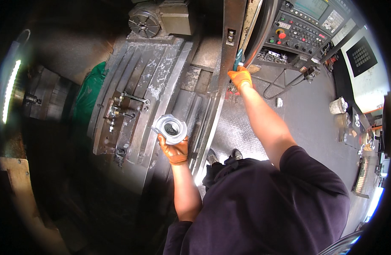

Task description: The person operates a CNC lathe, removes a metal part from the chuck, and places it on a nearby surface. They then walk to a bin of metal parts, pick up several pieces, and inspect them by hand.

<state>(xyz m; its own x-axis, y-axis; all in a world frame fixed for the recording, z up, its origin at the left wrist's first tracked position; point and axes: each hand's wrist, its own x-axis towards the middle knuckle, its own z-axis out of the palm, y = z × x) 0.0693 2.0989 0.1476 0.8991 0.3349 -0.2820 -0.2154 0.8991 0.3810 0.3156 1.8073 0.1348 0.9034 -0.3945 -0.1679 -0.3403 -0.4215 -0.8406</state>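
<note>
Over the slotted machine table, my left hand [174,151] in an orange glove is closed on a silvery metal ring [182,128]. The ring has a round hole through its middle and flat notches on its outer rim. My right hand [240,77], also gloved in orange, reaches far forward beside the machine's door frame. Its fingers are closed round a slim teal tool [238,58] that stands upright; I cannot make out its exact kind. Left of the ring, a clamping fixture [115,114] with bolts and a wrench-like bar is fixed on the machine table [151,80].
A rotary chuck [143,24] stands at the table's far end. Green sheeting [90,91] hangs behind the table, near a spindle [33,99] at far left. The door frame [228,42] rises between machine and aisle. A control panel [295,38] stands at far right.
</note>
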